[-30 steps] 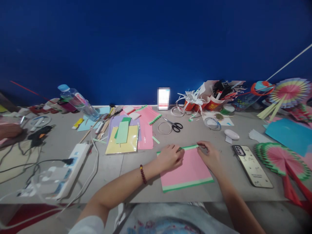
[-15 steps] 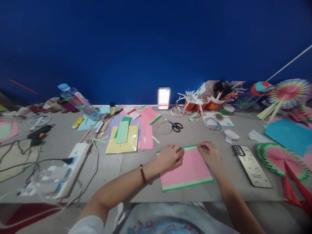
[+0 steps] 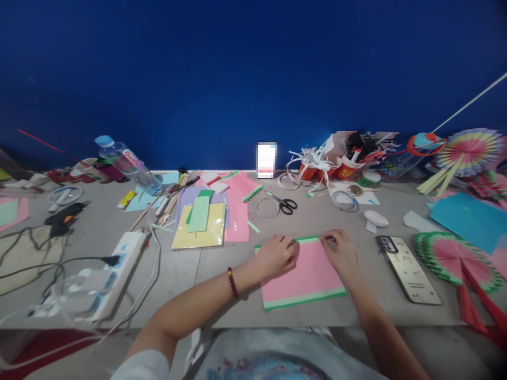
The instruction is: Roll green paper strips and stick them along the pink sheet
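Note:
A pink paper sheet [image 3: 304, 277] with light and dark green strips along its far and near edges lies flat on the table in front of me. My left hand [image 3: 277, 254] rests on its far left part, fingers curled and pressed down on the paper by the green strip. At the far right corner, my right hand [image 3: 339, 250] has thumb and forefinger pinched at the end of the strip. Whatever lies under the left fingers is hidden.
Beyond the sheet are scissors [image 3: 284, 203] and a ring of wire [image 3: 268, 208]. To the right lie a phone [image 3: 410, 270] and a pink-green paper fan [image 3: 459, 261]. A power strip [image 3: 119, 274], a tilted bottle [image 3: 129, 164] and a yellow paper pack [image 3: 214, 235] are on the left.
Almost nothing differs. My right hand has shifted very slightly to the left at the sheet's corner, while the left hand and the sheet stay in place.

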The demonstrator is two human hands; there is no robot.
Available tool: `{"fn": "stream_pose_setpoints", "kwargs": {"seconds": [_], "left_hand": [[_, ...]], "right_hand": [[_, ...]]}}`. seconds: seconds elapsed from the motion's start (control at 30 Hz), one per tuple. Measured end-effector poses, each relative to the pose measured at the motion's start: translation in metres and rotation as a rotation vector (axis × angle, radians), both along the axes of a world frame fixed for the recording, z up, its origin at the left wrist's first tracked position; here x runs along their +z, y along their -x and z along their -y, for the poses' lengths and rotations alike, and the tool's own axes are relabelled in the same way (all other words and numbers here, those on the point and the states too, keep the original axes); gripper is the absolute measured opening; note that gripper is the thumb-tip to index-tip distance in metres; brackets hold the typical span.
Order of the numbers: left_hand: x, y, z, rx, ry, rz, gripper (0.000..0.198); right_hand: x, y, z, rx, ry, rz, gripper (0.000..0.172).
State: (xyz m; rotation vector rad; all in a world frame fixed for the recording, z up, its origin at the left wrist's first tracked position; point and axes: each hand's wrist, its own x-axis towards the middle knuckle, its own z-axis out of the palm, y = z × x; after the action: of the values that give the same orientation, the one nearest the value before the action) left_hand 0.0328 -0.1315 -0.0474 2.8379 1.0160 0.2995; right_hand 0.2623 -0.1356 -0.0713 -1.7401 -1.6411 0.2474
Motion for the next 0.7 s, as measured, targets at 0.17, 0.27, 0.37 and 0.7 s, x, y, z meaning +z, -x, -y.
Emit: {"fn": "stream_pose_setpoints", "kwargs": {"seconds": [0.17, 0.27, 0.37, 0.7], "left_hand": [[-0.001, 0.000, 0.002, -0.012, -0.036, 0.010, 0.030], [-0.002, -0.001, 0.003, -0.014, -0.052, 0.018, 0.028], [-0.002, -0.001, 0.002, -0.002, -0.045, 0.033, 0.025], [0.014, 0.011, -0.006, 0.080, 0.053, 0.399, 0.028]], "right_hand": [[-0.001, -0.001, 0.000, 0.017, -0.004, -0.018, 0.020], [0.000, 0.000, 0.000, 0.021, -0.002, -0.031, 0.020], [0.003, 0.000, 0.000, 0.020, 0.015, -0.097, 0.021], [0.057, 0.023, -0.005, 0.224, 0.240, -0.338, 0.023]]}}
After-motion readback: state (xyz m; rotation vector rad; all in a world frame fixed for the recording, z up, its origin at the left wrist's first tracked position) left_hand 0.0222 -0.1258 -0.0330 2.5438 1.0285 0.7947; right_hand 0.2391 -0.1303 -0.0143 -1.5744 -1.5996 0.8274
